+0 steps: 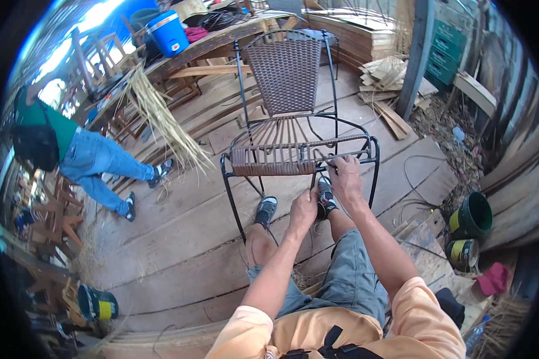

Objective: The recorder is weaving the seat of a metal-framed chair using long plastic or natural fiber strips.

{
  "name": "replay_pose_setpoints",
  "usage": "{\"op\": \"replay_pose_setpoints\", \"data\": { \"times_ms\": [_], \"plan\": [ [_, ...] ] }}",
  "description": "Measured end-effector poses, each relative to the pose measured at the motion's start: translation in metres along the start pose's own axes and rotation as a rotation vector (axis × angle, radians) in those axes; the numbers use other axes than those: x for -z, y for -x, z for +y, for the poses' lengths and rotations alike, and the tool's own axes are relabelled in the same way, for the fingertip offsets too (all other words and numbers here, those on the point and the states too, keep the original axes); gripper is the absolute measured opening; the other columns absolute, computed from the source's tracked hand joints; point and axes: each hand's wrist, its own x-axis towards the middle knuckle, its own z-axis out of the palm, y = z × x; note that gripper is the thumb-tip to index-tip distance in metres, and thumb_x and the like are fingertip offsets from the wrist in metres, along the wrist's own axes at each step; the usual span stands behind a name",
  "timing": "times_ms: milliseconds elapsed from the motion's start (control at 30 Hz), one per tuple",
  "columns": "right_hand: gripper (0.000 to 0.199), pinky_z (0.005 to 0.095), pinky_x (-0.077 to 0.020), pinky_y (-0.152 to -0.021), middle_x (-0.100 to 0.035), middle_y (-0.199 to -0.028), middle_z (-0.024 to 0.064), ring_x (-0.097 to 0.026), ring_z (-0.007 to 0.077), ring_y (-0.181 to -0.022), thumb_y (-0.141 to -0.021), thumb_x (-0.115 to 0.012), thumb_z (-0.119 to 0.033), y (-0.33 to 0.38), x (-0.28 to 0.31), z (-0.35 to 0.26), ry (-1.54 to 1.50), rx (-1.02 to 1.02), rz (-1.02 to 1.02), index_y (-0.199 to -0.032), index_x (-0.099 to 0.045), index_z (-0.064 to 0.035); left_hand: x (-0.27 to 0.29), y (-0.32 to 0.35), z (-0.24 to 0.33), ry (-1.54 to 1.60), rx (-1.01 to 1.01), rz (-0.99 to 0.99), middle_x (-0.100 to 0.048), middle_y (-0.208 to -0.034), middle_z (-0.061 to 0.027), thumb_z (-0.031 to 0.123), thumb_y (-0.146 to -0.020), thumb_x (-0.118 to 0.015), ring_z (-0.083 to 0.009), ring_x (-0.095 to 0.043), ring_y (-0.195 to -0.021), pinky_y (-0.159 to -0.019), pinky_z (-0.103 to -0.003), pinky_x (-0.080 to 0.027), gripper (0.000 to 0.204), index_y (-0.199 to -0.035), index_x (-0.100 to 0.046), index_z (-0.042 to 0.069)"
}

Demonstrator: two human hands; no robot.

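In front of me stands a chair with a black metal frame (229, 188) and a woven brown backrest (285, 76). Brown strands (273, 133) fan across its seat toward the front rail, where a wrapped band (266, 161) covers the left and middle part. My left hand (304, 209), below that rail, is closed around a brown weaving strand (314, 179) that runs up to the seat edge. Fingers bent together, my right hand (346, 178) pinches at the front rail near its right end, seemingly on the strand; its fingertips partly hide what they hold.
At the left a person in a green top and jeans (105, 157) stands beside a bundle of dry fibre strips (161, 119). A blue cooler (167, 35) sits on the workbench (206, 49) behind. Buckets (474, 215) and wood scraps (395, 81) lie at the right; another bucket (97, 303) stands lower left.
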Motion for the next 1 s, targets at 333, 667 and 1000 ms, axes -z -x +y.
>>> {"op": "replay_pose_setpoints", "data": {
  "times_ms": [333,667,1000],
  "plan": [
    [0.023,0.0227,-0.0340,-0.071,-0.052,-0.076,-0.0012,-0.046,0.0098,-0.077,-0.081,-0.056,-0.021,0.041,0.040,0.008,-1.104,-0.447,-0.319,-0.092,-0.062,-0.0011,0.022,0.012,-0.001,0.084,0.101,-0.063,-0.059,-0.075,-0.0245,0.033,-0.092,-0.040,-0.0425,-0.057,-0.078,-0.068,-0.045,-0.044,0.042,-0.076,-0.059,-0.002],
    [0.028,0.0368,-0.0450,-0.079,-0.058,-0.105,0.0166,-0.056,0.0291,-0.092,-0.083,-0.054,-0.019,0.050,0.048,-0.022,-0.582,0.122,-0.629,-0.104,-0.056,-0.0015,0.022,0.004,-0.023,0.489,-0.067,-0.207,-0.054,-0.073,-0.0023,0.037,-0.090,-0.045,-0.0119,-0.049,-0.068,-0.059,-0.027,-0.042,0.036,-0.084,-0.055,0.004],
    [0.021,0.0384,-0.0454,-0.063,-0.059,-0.070,0.0155,-0.059,0.0247,-0.069,-0.089,-0.046,-0.020,0.089,0.060,-0.009,-0.876,-0.156,-0.991,-0.101,-0.051,-0.0035,0.019,0.012,-0.008,0.071,0.049,-0.256,-0.045,-0.067,-0.0011,0.031,-0.094,-0.039,-0.0121,-0.044,-0.058,-0.051,-0.027,-0.037,0.038,-0.090,-0.057,-0.002]
  ]
}}
